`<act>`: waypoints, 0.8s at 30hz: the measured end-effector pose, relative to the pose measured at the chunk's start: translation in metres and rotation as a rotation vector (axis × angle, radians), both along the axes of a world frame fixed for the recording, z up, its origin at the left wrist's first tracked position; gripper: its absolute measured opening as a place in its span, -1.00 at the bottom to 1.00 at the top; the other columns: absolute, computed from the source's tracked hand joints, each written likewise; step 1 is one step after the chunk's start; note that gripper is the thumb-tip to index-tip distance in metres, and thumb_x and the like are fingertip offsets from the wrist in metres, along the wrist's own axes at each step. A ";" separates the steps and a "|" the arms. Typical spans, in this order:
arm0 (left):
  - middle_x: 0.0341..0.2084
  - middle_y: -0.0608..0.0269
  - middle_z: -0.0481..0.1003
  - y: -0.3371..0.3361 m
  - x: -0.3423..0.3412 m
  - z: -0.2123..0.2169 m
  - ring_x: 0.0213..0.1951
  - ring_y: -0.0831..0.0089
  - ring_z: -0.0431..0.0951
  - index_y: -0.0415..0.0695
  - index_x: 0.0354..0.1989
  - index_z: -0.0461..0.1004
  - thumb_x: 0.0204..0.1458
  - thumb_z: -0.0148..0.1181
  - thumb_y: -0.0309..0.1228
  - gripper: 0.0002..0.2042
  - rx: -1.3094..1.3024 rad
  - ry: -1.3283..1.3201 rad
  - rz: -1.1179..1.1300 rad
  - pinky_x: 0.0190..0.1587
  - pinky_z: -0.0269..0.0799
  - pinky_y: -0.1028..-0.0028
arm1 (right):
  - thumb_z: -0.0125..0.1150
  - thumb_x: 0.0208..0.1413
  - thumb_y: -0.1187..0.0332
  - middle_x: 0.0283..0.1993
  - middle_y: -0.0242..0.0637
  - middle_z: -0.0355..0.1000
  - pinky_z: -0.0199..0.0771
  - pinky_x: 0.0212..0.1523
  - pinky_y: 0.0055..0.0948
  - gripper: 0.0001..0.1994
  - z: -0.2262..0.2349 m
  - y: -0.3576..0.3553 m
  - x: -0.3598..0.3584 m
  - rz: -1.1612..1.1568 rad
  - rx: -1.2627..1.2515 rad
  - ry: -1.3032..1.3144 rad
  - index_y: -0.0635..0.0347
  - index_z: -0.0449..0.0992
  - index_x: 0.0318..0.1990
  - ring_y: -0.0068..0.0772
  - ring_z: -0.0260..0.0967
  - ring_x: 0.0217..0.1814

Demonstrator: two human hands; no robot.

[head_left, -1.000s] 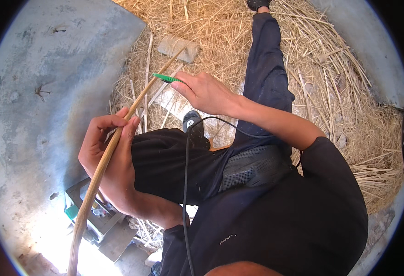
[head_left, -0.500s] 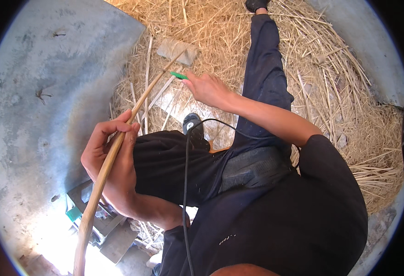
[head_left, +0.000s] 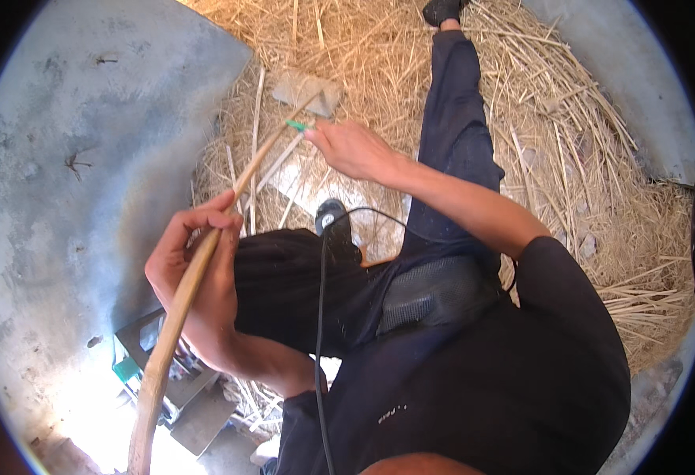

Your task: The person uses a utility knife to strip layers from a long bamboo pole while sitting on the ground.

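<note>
A long, pale wooden stick [head_left: 175, 321] runs slantwise from the lower left to a thin far end near the middle top. My left hand [head_left: 197, 261] grips it partway along, fingers and thumb wrapped round the wood. At its thinner stretch, my right hand [head_left: 353, 149] holds a small green-handled tool [head_left: 296, 125] against or just beside the stick. The tool's working end is too small and blurred to make out. Beneath the stick's far tip lies a flat greyish slab [head_left: 304, 89].
Straw-like shavings and thin strips [head_left: 600, 229] cover the floor. My right leg [head_left: 458, 119] stretches forward; the left is bent. A black cable [head_left: 321, 293] hangs across my lap. A bare grey wall [head_left: 86, 158] rises at left, with a cluttered box [head_left: 177, 388] at its foot.
My left hand has shifted slightly right with the stick. The green-handled tool has moved a little left and up along it, and my right hand has come slightly left.
</note>
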State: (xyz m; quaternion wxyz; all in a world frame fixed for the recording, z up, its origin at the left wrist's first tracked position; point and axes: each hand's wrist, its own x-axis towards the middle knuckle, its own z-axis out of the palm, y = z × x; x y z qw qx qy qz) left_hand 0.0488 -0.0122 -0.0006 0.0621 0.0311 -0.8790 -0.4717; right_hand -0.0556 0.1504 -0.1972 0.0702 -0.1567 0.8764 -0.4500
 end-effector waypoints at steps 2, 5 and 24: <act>-0.26 -0.03 0.56 -0.001 0.000 0.002 -0.24 0.51 0.56 -0.34 -0.39 0.46 -0.05 0.16 -0.76 -0.91 0.022 -0.010 0.001 -0.17 0.48 0.60 | -0.20 0.31 0.16 -0.74 -0.19 0.28 0.25 -0.67 -0.15 -0.64 0.029 -0.003 0.009 0.000 -0.154 0.113 0.29 0.34 -0.36 -0.06 0.27 -0.75; -0.26 -0.01 0.56 0.000 -0.001 0.002 -0.24 0.53 0.55 -0.34 -0.40 0.46 -0.06 0.15 -0.77 -0.91 -0.001 -0.012 0.000 -0.19 0.47 0.60 | -0.19 0.30 0.20 -0.68 -0.14 0.33 0.29 -0.63 -0.18 -0.67 0.035 -0.001 0.012 0.030 -0.180 0.230 0.31 0.36 -0.33 -0.07 0.32 -0.69; -0.23 0.03 0.56 0.002 -0.007 0.001 -0.20 0.40 0.55 -0.27 -0.46 0.48 -0.11 0.21 -0.73 -0.90 -0.084 0.063 -0.050 -0.15 0.46 0.54 | -0.15 0.29 0.28 -0.73 -0.26 0.19 0.21 -0.65 -0.18 -0.78 0.038 0.001 0.027 -0.027 -0.379 0.272 0.29 0.23 -0.14 -0.21 0.16 -0.77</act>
